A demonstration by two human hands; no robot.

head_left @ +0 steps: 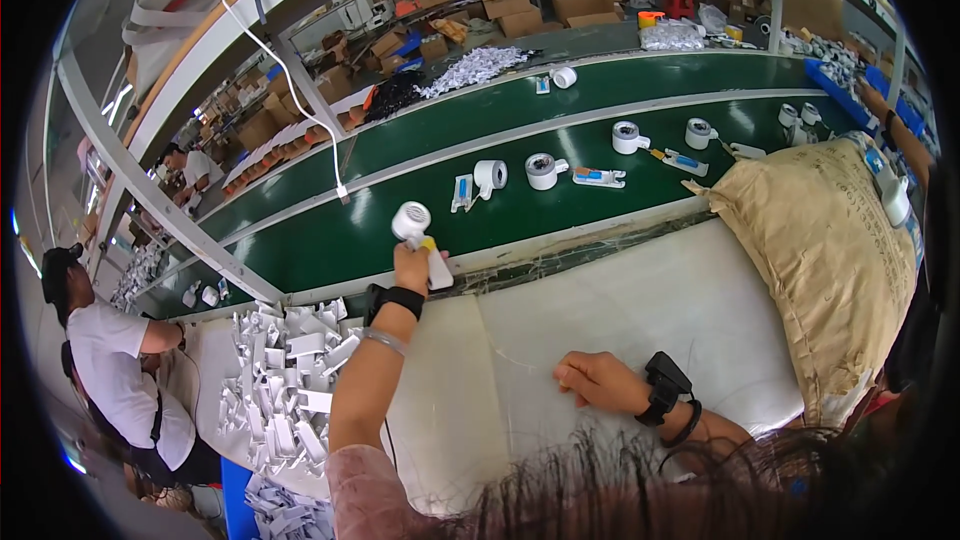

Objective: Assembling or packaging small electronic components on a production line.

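Up front, the left hand [412, 265] has its grip clamped on a white fan [413, 224] with a round head and a flat white handle, holding it raised over the near edge of the green conveyor belt [330, 240]. A black wrist device and a thin bracelet sit on that forearm. The right hand [597, 381] lies on the white desk [620, 310], fingers loosely curled and holding nothing, with a black band at its wrist. Just left of the left forearm, a heap of white plastic parts [285, 385] covers the desk. To the right, a large tan sack [830, 260] rests on the desk's end. Further out, on the belt, several more white fans [545, 171] and small blue-and-white packs [599, 177] lie spaced apart. At the far left, another person in a white shirt [115, 360] stands by the line.
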